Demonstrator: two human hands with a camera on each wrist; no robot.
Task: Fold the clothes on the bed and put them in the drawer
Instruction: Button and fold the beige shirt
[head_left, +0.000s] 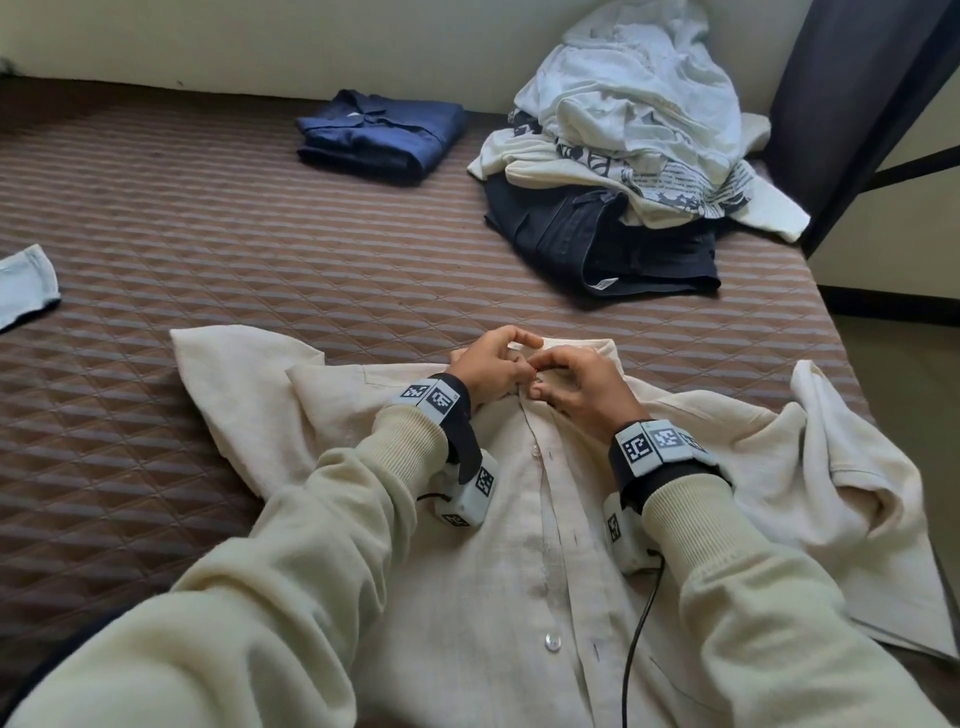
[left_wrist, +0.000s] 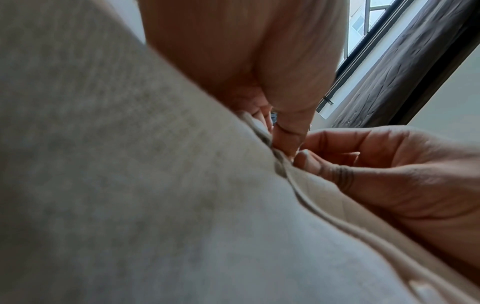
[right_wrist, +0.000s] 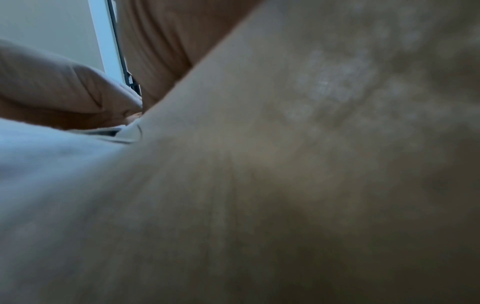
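Bare bedspread (head_left: 208, 218) lies open left of the cream shirt (head_left: 519, 545); the clothes pile (head_left: 623, 145) and, seemingly, a curtain (head_left: 852, 93) crowd the far right.

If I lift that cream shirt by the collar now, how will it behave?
Likely floppy: the cream shirt lies in soft wrinkles, sleeves bunched. Probably light, thin cloth. Both hands, left hand and right hand, pinch near the collar, so it may sag below.
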